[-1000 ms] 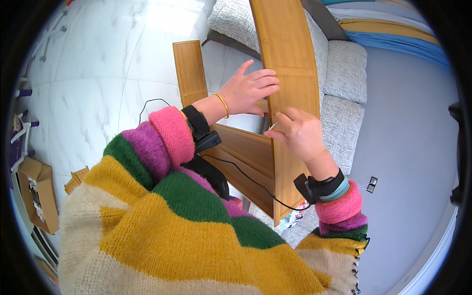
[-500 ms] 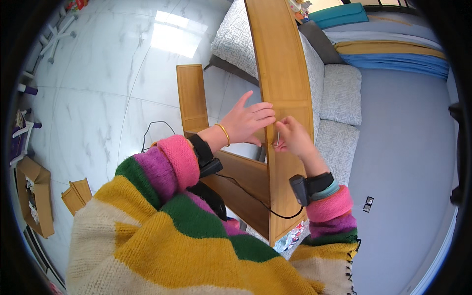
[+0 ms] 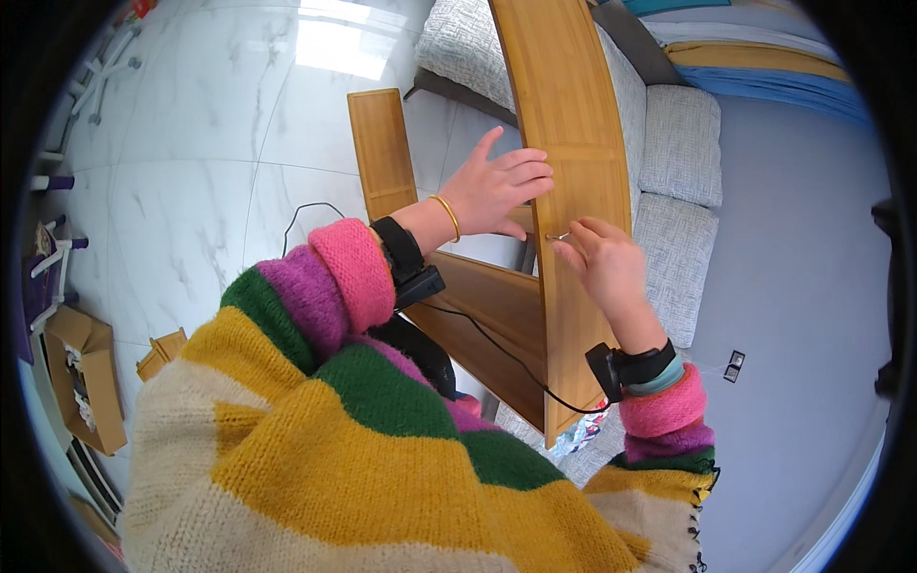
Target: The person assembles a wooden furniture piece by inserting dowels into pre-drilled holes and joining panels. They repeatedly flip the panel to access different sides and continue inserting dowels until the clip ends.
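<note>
A long wooden panel stands on edge in front of me, part of a shelf-like frame with a crosswise board joined at its left side. My left hand lies against the panel's left edge, fingers stretched over its face and thumb apart. Just below and to the right, my right hand pinches a thin metal hex key. The key's far end meets the panel near its left edge; the fastener there is too small to make out. Another wooden section rises behind my left wrist.
A grey patterned sofa is behind the panel, against a grey wall with a socket. A black cable runs between my wrist devices. An opened cardboard box and a small wooden piece are on the left floor.
The hex key has turned from nearly upright to nearly level, with my right hand now farther to its right. My left hand stays on the panel edge. The whole view has shifted slightly.
</note>
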A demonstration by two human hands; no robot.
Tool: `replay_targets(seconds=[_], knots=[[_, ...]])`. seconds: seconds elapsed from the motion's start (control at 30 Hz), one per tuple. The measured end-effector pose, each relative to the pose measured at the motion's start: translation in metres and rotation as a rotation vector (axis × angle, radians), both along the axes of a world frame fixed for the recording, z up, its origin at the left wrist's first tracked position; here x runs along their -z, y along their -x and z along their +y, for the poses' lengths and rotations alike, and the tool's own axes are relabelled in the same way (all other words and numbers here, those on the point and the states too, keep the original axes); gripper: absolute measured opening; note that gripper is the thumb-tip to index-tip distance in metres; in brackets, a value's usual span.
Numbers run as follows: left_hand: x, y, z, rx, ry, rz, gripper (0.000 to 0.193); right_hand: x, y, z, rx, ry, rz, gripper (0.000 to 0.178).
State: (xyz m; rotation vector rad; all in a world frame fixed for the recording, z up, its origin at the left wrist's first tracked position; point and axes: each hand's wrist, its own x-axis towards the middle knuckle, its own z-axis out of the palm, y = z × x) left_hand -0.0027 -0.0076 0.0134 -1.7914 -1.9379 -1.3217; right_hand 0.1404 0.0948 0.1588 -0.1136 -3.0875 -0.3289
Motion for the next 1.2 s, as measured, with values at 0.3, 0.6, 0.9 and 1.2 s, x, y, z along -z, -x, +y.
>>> replay_targets(seconds=[0.3, 0.6, 0.9, 1.2], knots=[[0.000, 0.001, -0.004, 0.000, 0.042, -0.004, 0.075, 0.001, 0.014, -0.004, 0.374, 0.251, -0.285, 0.028], [-0.002, -0.001, -0.002, -0.039, 0.041, -0.002, 0.071, 0.039, 0.011, -0.016, 1.093, 1.645, 0.048, 0.015], [0.000, -0.001, -0.001, -0.050, -0.001, -0.003, 0.071, 0.013, -0.007, -0.033, 0.949, 1.522, 0.139, 0.031], [-0.001, 0.000, 0.000, -0.030, 0.010, 0.000, 0.072, -0.014, 0.010, -0.026, 0.099, 0.129, -0.351, 0.018]])
